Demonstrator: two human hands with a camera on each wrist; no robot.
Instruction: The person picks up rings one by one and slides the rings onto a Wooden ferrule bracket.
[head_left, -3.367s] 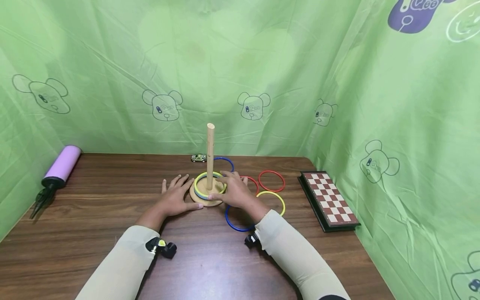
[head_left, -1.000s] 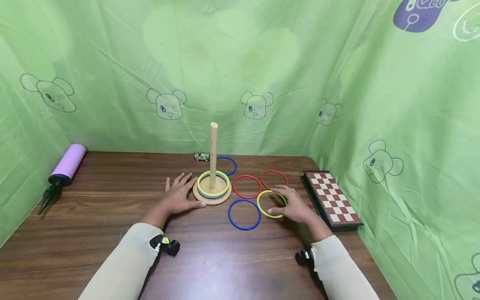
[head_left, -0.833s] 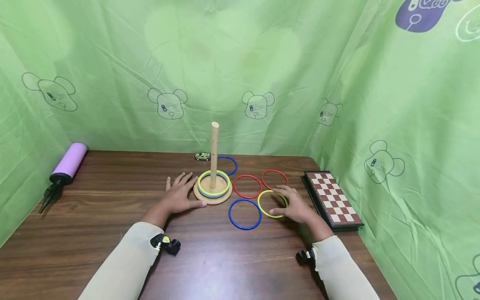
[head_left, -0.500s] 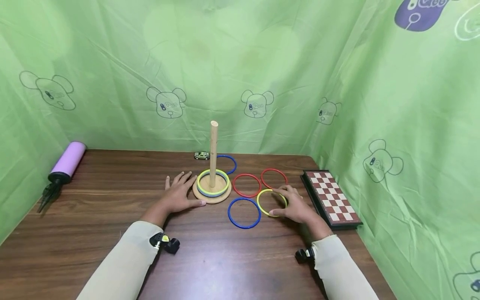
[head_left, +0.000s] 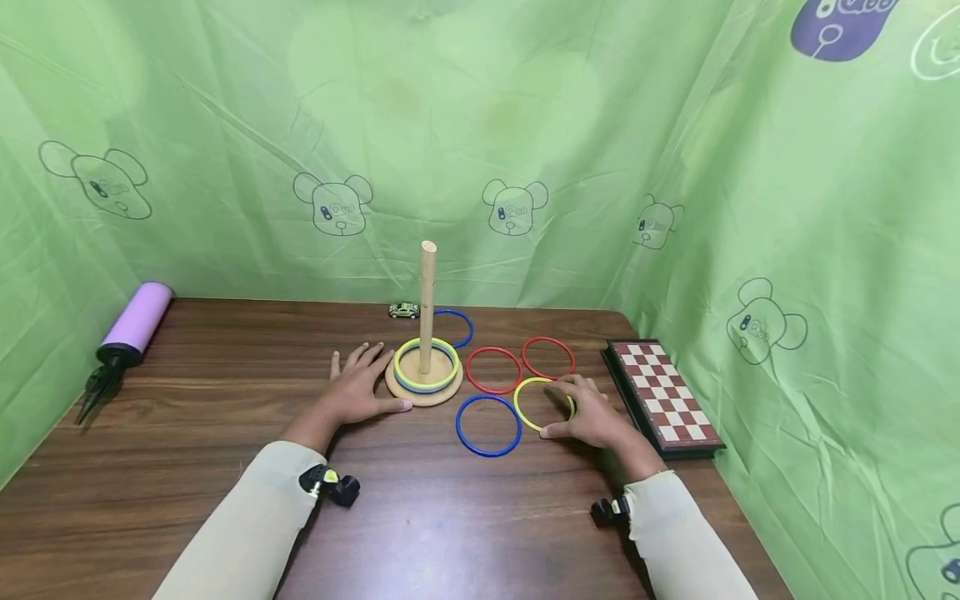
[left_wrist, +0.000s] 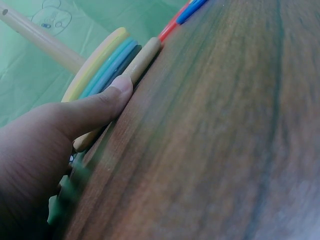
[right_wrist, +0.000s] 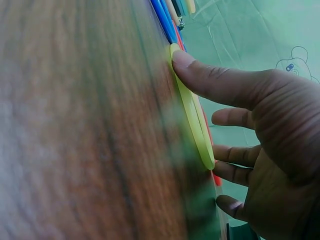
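My left hand (head_left: 352, 396) lies at the left side of the round wooden base (head_left: 423, 402) with its fingers spread. In the left wrist view its thumb (left_wrist: 102, 105) presses the base's edge. From that base rises a tall wooden peg (head_left: 427, 308), circled at its foot by a yellow ring (head_left: 450, 377) on top of a blue ring (head_left: 420, 392). On the right, my right hand (head_left: 592, 417) spans another yellow ring (head_left: 521, 412) lying on the table. Its thumb (right_wrist: 192, 65) is at the ring's near rim and its fingers are curled at the far side.
Two red rings (head_left: 493, 392) (head_left: 549, 339) and a blue ring (head_left: 488, 454) lie beside the held yellow one. Behind the peg are another blue ring (head_left: 471, 329) and a toy car (head_left: 403, 311). A chessboard (head_left: 663, 396) lies at right, a purple hand pump (head_left: 138, 317) at left.
My right hand has left the peg's base and moved right to the loose yellow ring, its fingers now closer on the rim. The left hand has stayed at the base.
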